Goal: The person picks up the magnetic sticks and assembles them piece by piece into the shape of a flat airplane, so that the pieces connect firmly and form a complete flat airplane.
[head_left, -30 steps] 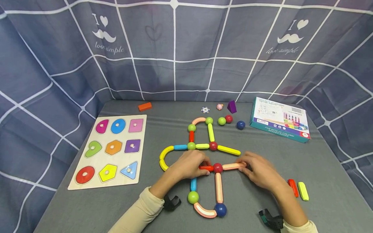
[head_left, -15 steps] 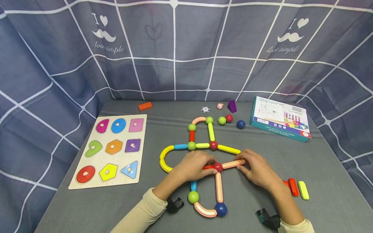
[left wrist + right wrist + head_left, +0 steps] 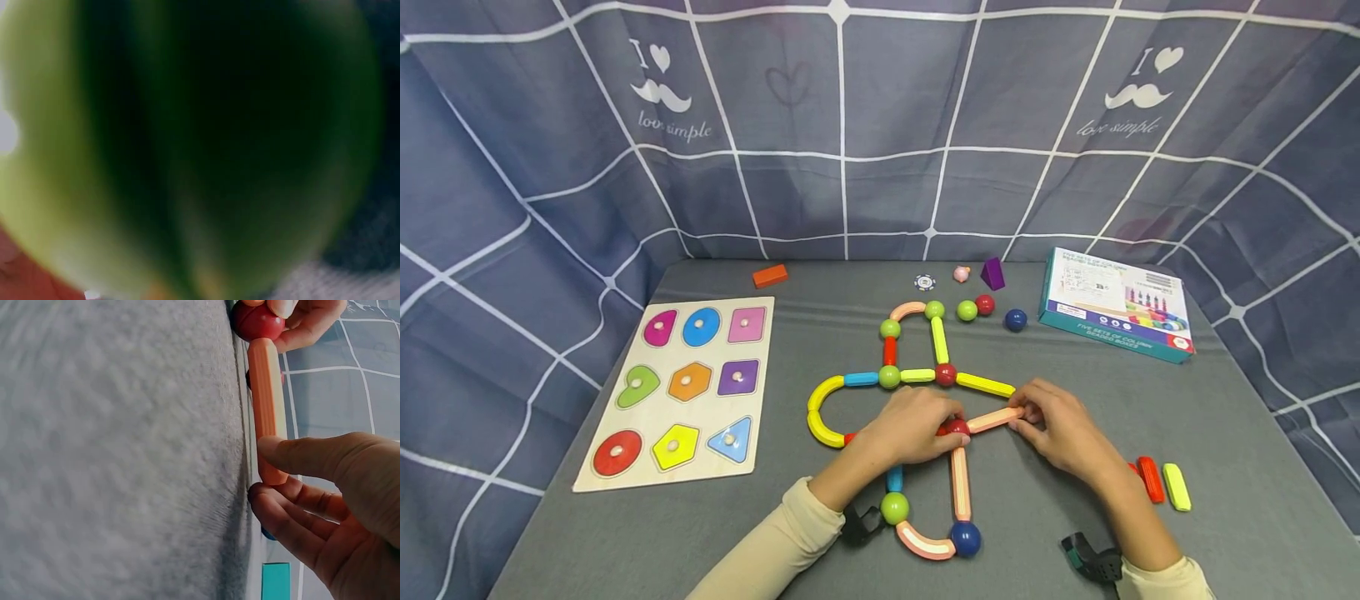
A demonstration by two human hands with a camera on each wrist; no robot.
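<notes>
Near the middle of the table, my left hand (image 3: 917,425) grips a red ball (image 3: 257,322) between thumb and fingers; a red stick beside it is mostly covered by that hand. A straight salmon-coloured stick (image 3: 994,419) joins the ball. My right hand (image 3: 1063,429) pinches this stick's outer end with thumb and fingers, just below the tip of a yellow stick (image 3: 987,384). Another salmon stick (image 3: 961,483) runs from the red ball down to a dark blue ball (image 3: 966,538). A green ball (image 3: 50,187) fills the left wrist view, blurred.
Other joined sticks and balls, among them a yellow curved piece (image 3: 815,410), lie around the hands. A wooden shape puzzle board (image 3: 758,417) lies left. A teal-edged box (image 3: 1112,304) stands back right. Loose sticks, including a yellow-green stick (image 3: 1177,487), lie right. A blue ball (image 3: 1016,320) sits behind.
My left hand has slid right from the red stick onto the red ball. The salmon stick's outer end, in my right hand, has swung away from me towards the yellow stick.
</notes>
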